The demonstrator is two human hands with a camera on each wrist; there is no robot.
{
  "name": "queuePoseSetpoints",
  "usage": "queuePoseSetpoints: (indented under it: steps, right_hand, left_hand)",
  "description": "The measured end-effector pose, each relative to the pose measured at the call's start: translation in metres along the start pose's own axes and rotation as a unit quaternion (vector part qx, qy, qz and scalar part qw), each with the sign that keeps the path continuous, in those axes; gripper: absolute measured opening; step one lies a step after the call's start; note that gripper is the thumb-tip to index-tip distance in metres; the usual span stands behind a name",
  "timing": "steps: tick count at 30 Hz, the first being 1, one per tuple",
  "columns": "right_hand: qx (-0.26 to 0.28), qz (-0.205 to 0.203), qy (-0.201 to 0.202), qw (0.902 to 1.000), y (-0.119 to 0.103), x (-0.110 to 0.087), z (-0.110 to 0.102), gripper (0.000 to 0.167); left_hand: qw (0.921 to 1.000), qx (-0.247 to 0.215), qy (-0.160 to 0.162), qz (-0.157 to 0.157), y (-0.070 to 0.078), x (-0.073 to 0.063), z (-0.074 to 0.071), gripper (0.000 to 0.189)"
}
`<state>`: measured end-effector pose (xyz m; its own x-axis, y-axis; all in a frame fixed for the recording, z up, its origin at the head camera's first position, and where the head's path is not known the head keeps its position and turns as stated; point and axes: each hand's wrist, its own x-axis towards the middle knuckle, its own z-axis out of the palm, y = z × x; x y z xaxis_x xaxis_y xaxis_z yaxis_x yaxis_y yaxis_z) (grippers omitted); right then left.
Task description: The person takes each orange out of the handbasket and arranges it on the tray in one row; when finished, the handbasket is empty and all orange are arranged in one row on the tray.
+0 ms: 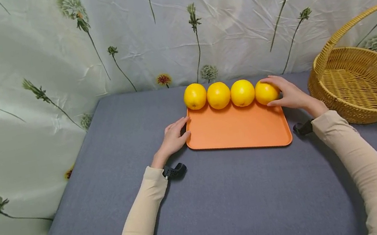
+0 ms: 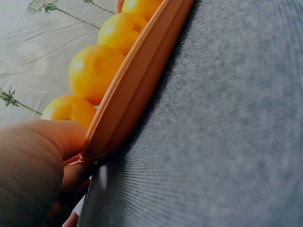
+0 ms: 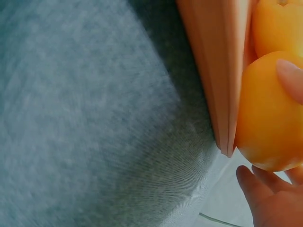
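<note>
Several oranges [image 1: 218, 96] stand in a row along the far edge of an orange rectangular tray [image 1: 239, 129]. My right hand [image 1: 291, 93] holds the rightmost orange [image 1: 265, 93], its thumb on the near side and fingers round the far side. In the right wrist view, the thumb presses that orange [image 3: 270, 118] and some fingertips show below it. At the tray's left side, my left hand [image 1: 173, 137] grips the rim. The left wrist view shows the thumb by the tray's rim [image 2: 128, 85] and the other fingers lower down, partly hidden.
A yellow wicker basket [image 1: 336, 103] with a tall handle stands to the right, beyond my right wrist. Grey cloth [image 1: 247, 199] covers the table. A dandelion-print curtain [image 1: 144, 29] hangs behind its far edge. Each wrist wears a black strap [image 1: 175, 171].
</note>
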<state>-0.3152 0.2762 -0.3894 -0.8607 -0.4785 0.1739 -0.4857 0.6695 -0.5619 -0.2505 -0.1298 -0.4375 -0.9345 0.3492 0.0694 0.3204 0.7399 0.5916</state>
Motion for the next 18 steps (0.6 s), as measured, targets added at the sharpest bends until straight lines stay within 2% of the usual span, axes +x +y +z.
queuePoseSetpoints:
  steps: [5, 10, 14, 16, 18]
  right_hand:
    - [-0.001, 0.005, -0.005, 1.0000, 0.002, -0.004, -0.002, 0.084]
    - [0.010, 0.039, -0.045, 0.9982, -0.005, -0.001, -0.014, 0.093]
    - [0.009, 0.058, -0.069, 0.9959, -0.019, 0.010, -0.026, 0.089]
    - [0.003, 0.061, -0.063, 0.9962, -0.028, 0.017, -0.032, 0.083]
    - [-0.011, 0.061, -0.040, 0.9973, -0.036, 0.024, -0.037, 0.074]
  left_hand:
    - [1.0000, -0.002, -0.003, 0.008, 0.001, 0.003, 0.003, 0.054]
    - [0.9996, -0.016, -0.020, 0.010, -0.001, 0.008, -0.002, 0.054]
    - [0.9989, -0.034, -0.031, 0.001, -0.004, 0.013, -0.018, 0.051]
    - [0.9988, -0.047, -0.013, -0.001, -0.002, 0.017, -0.030, 0.047]
    - [0.9982, -0.057, 0.018, 0.000, 0.003, 0.024, -0.044, 0.043]
